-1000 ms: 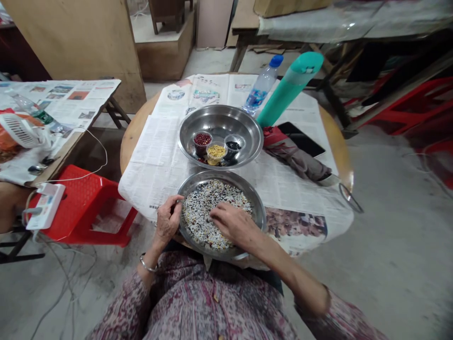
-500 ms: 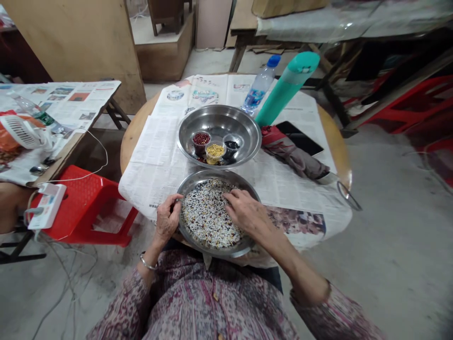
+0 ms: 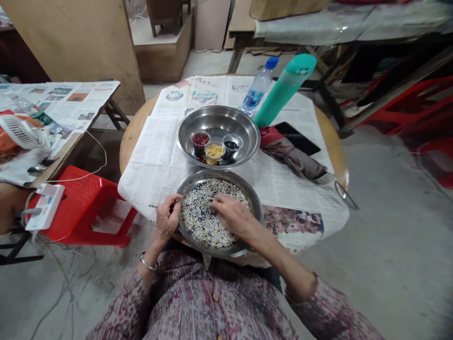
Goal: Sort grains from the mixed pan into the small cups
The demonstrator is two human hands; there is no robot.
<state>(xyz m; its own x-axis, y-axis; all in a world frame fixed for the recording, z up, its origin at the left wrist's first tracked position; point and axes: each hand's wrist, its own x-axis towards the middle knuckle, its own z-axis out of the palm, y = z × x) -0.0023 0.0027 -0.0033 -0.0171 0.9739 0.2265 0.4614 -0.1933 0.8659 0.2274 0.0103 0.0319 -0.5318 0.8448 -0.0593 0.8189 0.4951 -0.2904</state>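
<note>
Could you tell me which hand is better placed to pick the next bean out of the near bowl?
Likely the right hand: it lies on the mixed grains, while the left hand grips the bowl's rim.

A round wooden table [image 3: 131, 132] carried everything, its top almost wholly covered by spread newspaper [image 3: 159, 151] that hung over the near edge. On the paper stood two steel basins — the near basin [image 3: 256, 204] at the front edge, filled with mixed grains, and the far basin [image 3: 219, 119] just behind it, holding three small cups. To the right lay a clear water bottle [image 3: 257, 89], a teal flask [image 3: 283, 92] tilted beside it, a dark phone [image 3: 299, 138] and a folded umbrella [image 3: 293, 158] — all resting on the newspaper.
</note>
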